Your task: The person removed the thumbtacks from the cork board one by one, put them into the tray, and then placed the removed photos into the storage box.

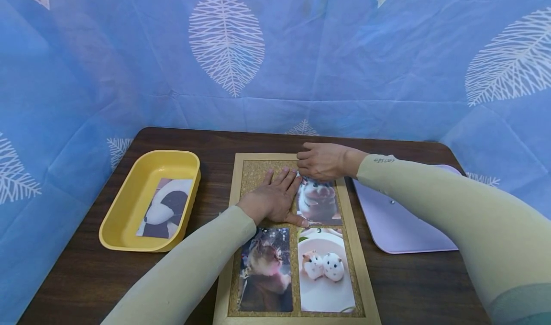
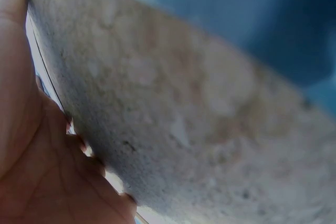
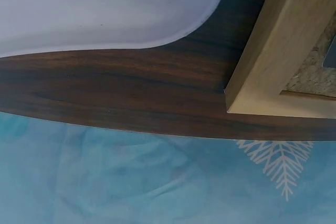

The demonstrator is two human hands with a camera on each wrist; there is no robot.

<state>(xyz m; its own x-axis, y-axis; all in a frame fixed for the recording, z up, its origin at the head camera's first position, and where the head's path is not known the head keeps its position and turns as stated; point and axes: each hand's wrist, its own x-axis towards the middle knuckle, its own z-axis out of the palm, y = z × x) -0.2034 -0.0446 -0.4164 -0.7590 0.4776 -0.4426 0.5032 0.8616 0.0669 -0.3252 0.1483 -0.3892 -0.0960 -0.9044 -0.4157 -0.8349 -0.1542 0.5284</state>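
Observation:
A cork board (image 1: 294,267) in a light wooden frame lies on the table, with several photos on it. My left hand (image 1: 275,198) rests palm down on the board, fingers spread, its thumb and fingertips at the left side of a hamster photo (image 1: 317,203). At that photo's top edge is my right hand (image 1: 325,161), fingers bent downward; what its fingertips touch or pinch is hidden. Below lie a photo of two white hamsters (image 1: 325,272), with a small silvery pin (image 1: 319,230) at its top, and a photo of a brown furry animal (image 1: 267,272).
At the left stands a yellow tray (image 1: 125,205) with one photo (image 1: 167,207) in it. To the right lies a pale purple tray (image 1: 404,231), partly under the right forearm, with a small shiny pin (image 1: 392,202) on it. Blue patterned cloth (image 1: 275,66) hangs behind the table.

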